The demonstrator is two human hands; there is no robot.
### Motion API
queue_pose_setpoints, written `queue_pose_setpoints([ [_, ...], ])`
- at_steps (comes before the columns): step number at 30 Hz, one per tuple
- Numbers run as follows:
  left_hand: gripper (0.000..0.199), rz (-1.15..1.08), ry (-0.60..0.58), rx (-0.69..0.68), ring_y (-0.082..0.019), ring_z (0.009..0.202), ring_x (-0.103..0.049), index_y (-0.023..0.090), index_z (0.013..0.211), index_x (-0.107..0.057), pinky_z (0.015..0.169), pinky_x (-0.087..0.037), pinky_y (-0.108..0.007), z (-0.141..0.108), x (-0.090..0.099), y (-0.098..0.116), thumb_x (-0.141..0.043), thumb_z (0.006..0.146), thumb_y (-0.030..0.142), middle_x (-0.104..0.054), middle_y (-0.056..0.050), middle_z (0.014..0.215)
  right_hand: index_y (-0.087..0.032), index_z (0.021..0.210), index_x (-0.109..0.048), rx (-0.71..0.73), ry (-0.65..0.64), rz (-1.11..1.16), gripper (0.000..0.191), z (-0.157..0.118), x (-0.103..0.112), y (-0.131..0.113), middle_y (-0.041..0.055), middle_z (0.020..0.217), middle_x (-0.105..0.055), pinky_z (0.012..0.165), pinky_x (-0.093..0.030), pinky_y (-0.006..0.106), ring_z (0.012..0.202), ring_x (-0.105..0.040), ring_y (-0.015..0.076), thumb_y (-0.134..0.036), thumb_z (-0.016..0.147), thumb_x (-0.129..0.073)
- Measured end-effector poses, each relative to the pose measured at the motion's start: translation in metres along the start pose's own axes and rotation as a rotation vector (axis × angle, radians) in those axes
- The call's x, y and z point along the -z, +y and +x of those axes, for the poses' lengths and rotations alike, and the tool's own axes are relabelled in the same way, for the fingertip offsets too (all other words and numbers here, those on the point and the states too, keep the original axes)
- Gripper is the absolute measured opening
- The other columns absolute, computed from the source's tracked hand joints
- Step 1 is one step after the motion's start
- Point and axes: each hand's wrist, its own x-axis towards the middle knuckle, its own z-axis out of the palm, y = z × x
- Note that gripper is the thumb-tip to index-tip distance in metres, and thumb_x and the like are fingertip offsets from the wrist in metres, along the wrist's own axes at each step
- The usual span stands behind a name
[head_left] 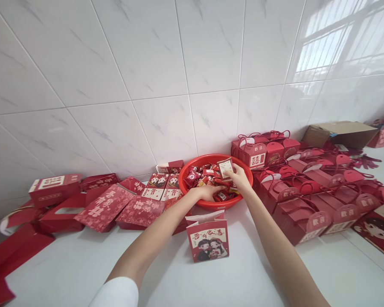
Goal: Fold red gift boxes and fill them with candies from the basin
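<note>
A round red plastic basin (186, 199) full of small wrapped candies (208, 172) stands against the wall. My left hand (209, 192) reaches over its near side, down among the candies; its fingers are partly hidden, so whether they grip one is unclear. In my right hand (240, 178), pinched between thumb and fingers, is a cream and brown snack packet (225, 169), held up above the basin's right side. Directly before the basin an upright red gift box (208, 238) with a cartoon couple on its front stands with its top flaps open.
Many red gift boxes with cord handles (301, 213) crowd the right side. Flat and part-folded red boxes (105, 207) lie in a row on the left. A brown cardboard box (342, 133) sits at the back right, and a tiled wall (160, 128) closes off the far edge.
</note>
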Motion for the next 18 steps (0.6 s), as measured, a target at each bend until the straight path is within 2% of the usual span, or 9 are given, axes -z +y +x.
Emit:
queue_pose_setpoints([
  [4,0.055,-0.009,-0.054,-0.037,-0.027,0.099,-0.069,0.028,0.104,-0.078,0.088,-0.049,-0.031,0.0055,-0.0024,0.0038,-0.066,0.057,0.003,-0.078,-0.003,0.107,-0.021,0.082,-0.065,-0.006,0.001,-0.006,0.026,-0.0006,0.0001,-0.0001,0.0021,0.082,-0.075,0.075,-0.057,0.037,0.079,-0.07,0.0245,-0.026,0.057,-0.069],
  [8,0.033,-0.088,0.003,-0.058,-0.024,0.085,-0.069,0.023,0.079,-0.079,0.082,-0.05,-0.03,0.0063,-0.0059,0.0023,-0.067,0.056,0.003,-0.078,-0.002,0.086,-0.02,0.081,-0.065,0.0,0.007,-0.006,0.027,-0.003,0.0004,-0.0017,0.0021,0.081,-0.075,0.075,-0.056,0.036,0.078,-0.069,0.024,-0.026,0.056,-0.069],
  [11,0.026,-0.222,0.117,-0.082,-0.021,0.082,-0.069,0.02,0.076,-0.077,0.08,-0.051,-0.028,0.0046,-0.0055,0.0003,-0.07,0.055,0.005,-0.076,-0.002,0.081,-0.019,0.083,-0.065,0.013,0.029,0.004,0.029,-0.0027,0.0008,-0.0021,0.0029,0.083,-0.075,0.074,-0.055,0.035,0.08,-0.069,0.0242,-0.028,0.056,-0.069],
  [16,0.021,-0.535,0.437,-0.115,-0.018,0.082,-0.068,0.014,0.089,-0.072,0.078,-0.054,-0.028,0.0012,-0.0016,-0.0016,-0.067,0.069,0.016,-0.074,-0.005,0.091,-0.019,0.084,-0.063,0.038,0.091,0.018,0.028,0.001,0.0026,-0.0004,0.0034,0.087,-0.075,0.079,-0.055,0.036,0.084,-0.069,0.0242,-0.03,0.058,-0.067],
  [18,0.023,-0.648,0.543,-0.105,-0.017,0.078,-0.068,0.014,0.094,-0.07,0.075,-0.054,-0.029,0.0007,-0.0006,-0.0019,-0.067,0.072,0.021,-0.073,-0.004,0.088,-0.019,0.085,-0.063,0.037,0.095,0.019,0.028,0.0012,0.0032,0.0001,0.0036,0.088,-0.075,0.08,-0.055,0.036,0.086,-0.069,0.0244,-0.03,0.059,-0.067],
])
